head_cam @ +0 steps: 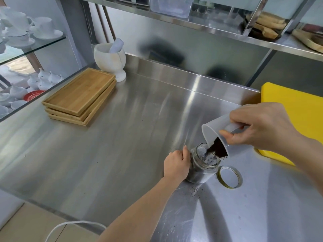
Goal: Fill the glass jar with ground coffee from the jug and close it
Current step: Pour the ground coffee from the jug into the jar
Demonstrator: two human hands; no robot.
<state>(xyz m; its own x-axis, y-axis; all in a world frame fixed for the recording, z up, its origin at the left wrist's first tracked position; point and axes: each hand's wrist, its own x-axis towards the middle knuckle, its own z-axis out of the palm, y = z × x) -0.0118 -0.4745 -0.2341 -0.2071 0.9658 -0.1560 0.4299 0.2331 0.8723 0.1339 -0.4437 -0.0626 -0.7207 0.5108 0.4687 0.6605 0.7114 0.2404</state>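
From where the head camera looks down, the glass jar (202, 165) stands upright on the steel counter (122, 154), near its front edge, with the left hand (176, 165) wrapped around its side to steady it. The right hand (262, 126) grips the white jug (216, 131) by its body, tipped steeply so its mouth hangs just over the jar's rim, and a dark tongue of ground coffee (217, 148) is sliding off the lip into the opening. The jar looks only partly filled, dark low down and clear glass above, so I'd say the pour is in its early to middle stretch. The lid (229, 176) lies flat on the counter just beside the jar, on its right, waiting. A scatter of loose grounds (194, 189) in front of the jar suggests some is missing the mouth. To do this well, I'd keep the jug's lip centred above the opening and close to it, ease the tilt so the coffee comes in a thin stream rather than a clump, and hold the jar firm until the level nears the neck, leaving room for the lid.
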